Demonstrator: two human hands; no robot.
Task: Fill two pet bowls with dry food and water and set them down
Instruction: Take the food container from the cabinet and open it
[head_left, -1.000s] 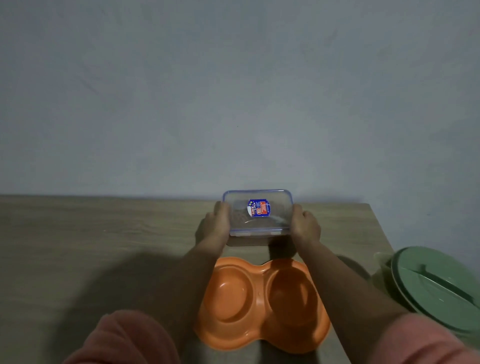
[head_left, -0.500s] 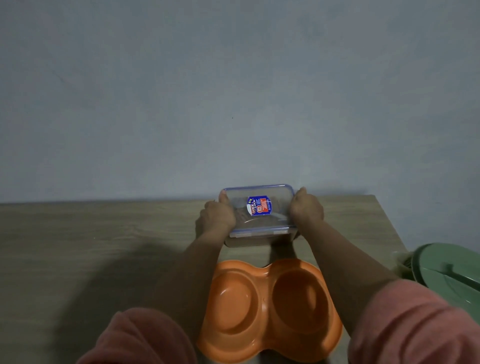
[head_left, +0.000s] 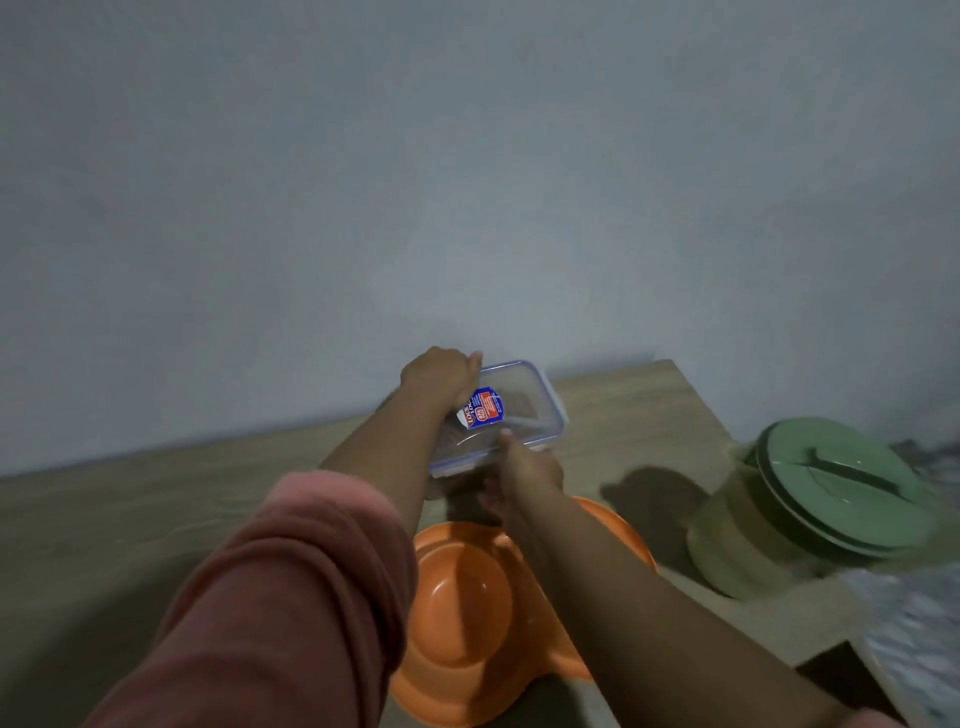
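Container (head_left: 524, 410) gripped – left hand (head_left: 439, 376), right hand (head_left: 524, 475).

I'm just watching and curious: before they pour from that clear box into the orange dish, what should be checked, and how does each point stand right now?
1. Both hands on the box: ok. Left hand grips the far end of the clear container, right hand the near end.
2. Lid off: not ok, the lid with its blue label is on.
3. Food inside: cannot tell, only something dark shows through.
4. Orange double bowl below, hollows empty: ok for the left hollow; the right one is hidden by the arm.
5. Green-lidded jug stands apart: ok.
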